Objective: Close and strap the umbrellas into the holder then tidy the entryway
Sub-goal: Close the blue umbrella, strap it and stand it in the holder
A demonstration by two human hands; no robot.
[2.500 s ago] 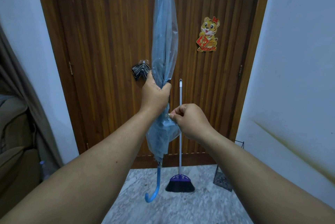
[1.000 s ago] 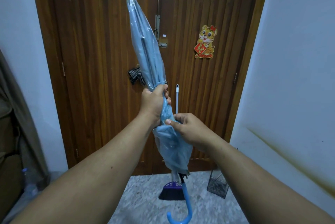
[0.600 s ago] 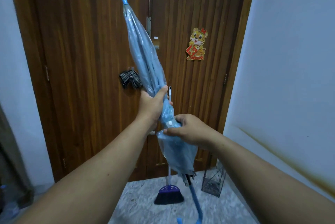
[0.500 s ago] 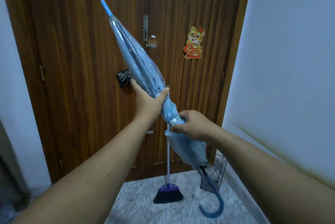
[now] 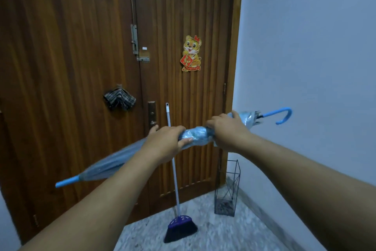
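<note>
Umbrella [image 5: 195, 135] now horizontal, both hands gripping

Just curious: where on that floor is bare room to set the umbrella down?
Bare floor lies between the broom and the wire holder. It is tighter at the door, where the broom leans.

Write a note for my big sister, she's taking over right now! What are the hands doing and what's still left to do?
Left hand grips the middle of the closed blue umbrella; right hand grips it nearer the hooked handle.
The umbrella lies almost level, tip low to the left, handle to the right.
The wire holder stands in the corner by the door; the broom leans on the door.
Done: umbrella folded. I can't see whether its strap is fastened.
Left: check the strap, drop it in the holder, tidy up.
</note>
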